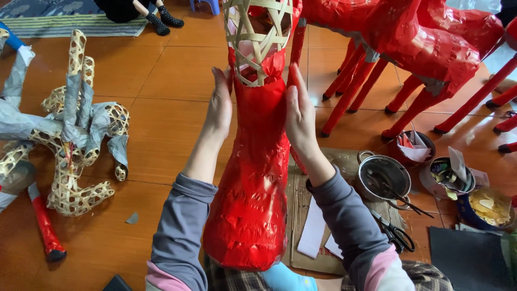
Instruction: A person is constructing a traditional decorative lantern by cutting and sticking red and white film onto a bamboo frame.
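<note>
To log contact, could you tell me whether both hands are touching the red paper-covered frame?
Touching: the head view shows the left hand and right hand pressed flat against the red paper-covered frame.

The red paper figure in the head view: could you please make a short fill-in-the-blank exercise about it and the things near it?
1. Both hands, the left hand and the right hand, press against the ____ paper figure.
2. The figure's uncovered top is woven ____ strips.
3. The black-handled ____ lie right of the metal pot.

Missing words: red; bamboo; scissors
</note>
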